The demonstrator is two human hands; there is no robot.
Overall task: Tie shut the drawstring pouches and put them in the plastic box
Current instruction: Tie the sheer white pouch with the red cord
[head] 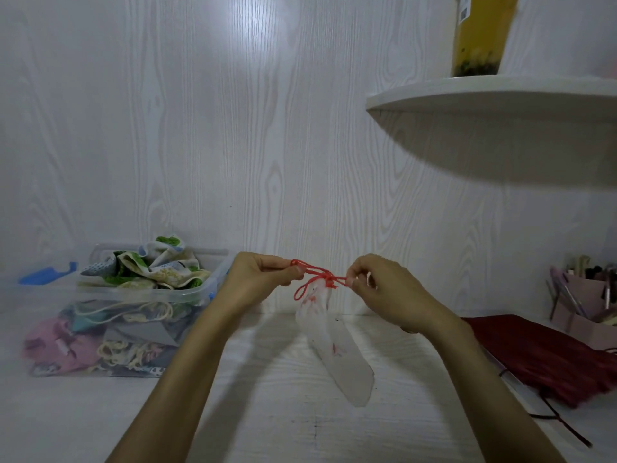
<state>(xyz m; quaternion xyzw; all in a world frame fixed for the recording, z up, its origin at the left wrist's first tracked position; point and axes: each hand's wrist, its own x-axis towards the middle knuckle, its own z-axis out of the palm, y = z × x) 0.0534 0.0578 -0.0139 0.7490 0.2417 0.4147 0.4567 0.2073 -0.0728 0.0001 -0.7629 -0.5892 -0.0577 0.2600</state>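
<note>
A long white pouch (340, 349) with small red marks hangs above the table, its mouth gathered by a red drawstring (315, 275). My left hand (257, 279) pinches the cord's left loops, and my right hand (384, 289) pinches the right end, with a knot between them. A loose loop of the cord droops below the knot. At the left stands the clear plastic box (207, 290), holding several patterned pouches, some heaped above its rim.
A dark red pouch (541, 355) with a dark cord lies on the table at the right. Behind it is a pink holder with pens (584, 305). A white corner shelf (494, 95) overhangs the right side. A blue lid clip (46, 272) sits at the far left.
</note>
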